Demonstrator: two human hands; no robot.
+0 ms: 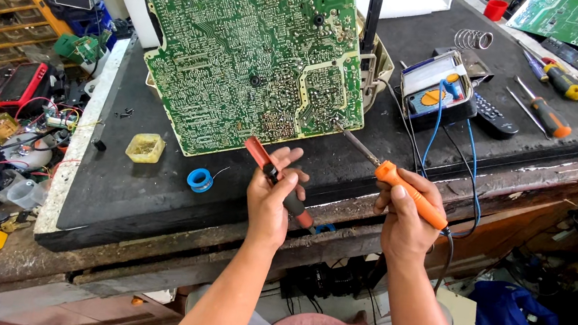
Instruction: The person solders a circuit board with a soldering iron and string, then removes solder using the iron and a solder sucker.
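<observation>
Fingers of right hand (407,217) grip orange soldering iron (410,194), tip just off green circuit board (258,52) edge; left hand (271,201) clamps red desoldering pump (278,181). Joint work looks pending.

Both forearms reached away from the body; the left hand (271,198) and right hand (407,217) each kept a closed grip, knuckles up.

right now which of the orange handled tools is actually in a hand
The soldering iron, gripped by the right hand. The two orange-handled screwdrivers lie untouched on the bench.
</observation>
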